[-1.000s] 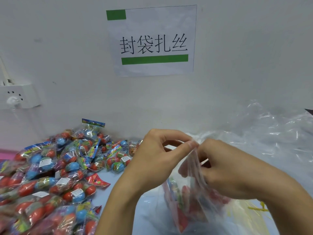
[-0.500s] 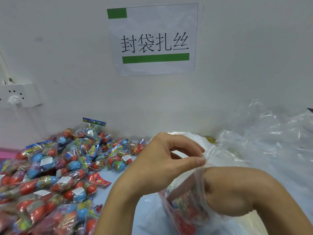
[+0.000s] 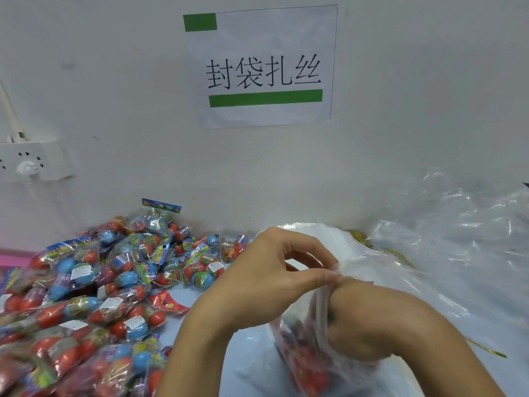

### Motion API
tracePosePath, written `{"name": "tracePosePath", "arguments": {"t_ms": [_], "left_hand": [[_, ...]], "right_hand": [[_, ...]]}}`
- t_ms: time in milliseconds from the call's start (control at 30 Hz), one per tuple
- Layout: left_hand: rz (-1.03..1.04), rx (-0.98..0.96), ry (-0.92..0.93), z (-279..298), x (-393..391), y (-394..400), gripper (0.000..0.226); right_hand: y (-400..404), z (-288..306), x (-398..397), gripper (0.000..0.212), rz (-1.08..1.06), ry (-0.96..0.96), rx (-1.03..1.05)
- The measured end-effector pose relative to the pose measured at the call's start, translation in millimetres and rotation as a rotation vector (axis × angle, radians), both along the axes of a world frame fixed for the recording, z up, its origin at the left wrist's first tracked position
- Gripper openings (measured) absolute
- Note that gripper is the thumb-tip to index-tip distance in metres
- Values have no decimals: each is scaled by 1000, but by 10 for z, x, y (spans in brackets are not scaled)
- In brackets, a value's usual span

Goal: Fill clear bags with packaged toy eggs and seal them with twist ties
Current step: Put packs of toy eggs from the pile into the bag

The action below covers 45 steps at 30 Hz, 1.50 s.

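Left hand [image 3: 257,285] grip: thumb and finger pinched on the clear bag [image 3: 309,348] rim.
Right hand [image 3: 369,319] grip: fingers hidden inside bag; closure unreadable.
Bag contents: blurred red shapes.
Egg packs [image 3: 94,296]: heaped left of grips on worktop [image 3: 257,365].

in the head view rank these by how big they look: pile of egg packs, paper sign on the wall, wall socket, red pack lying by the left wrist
1. pile of egg packs
2. paper sign
3. wall socket, partly cut off by the frame edge
4. red pack

The pile lies nearer the camera than the sign, so this is apparent size only.
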<state>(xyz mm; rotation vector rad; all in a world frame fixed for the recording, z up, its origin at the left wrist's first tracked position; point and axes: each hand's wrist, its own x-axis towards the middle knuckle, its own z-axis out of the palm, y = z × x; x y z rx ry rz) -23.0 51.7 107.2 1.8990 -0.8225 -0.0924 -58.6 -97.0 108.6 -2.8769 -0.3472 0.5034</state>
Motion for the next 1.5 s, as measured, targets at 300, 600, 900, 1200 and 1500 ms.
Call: {"name": "tracePosePath", "arguments": {"t_ms": [300, 600, 900, 1200, 1500], "left_hand": [[2, 103, -2, 14, 4, 45, 4], [16, 87, 3, -56, 63, 99, 11], [75, 565, 285, -470, 243, 371, 92], [113, 373, 417, -765, 325, 314, 70], [112, 6, 567, -732, 280, 273, 51]], "right_hand": [[38, -106, 21, 30, -128, 25, -62], [11, -111, 74, 19, -174, -46, 72], [-334, -174, 214, 25, -235, -185, 344], [-450, -178, 228, 28, -354, -220, 638], [-439, -185, 216, 20, -389, -37, 633]]}}
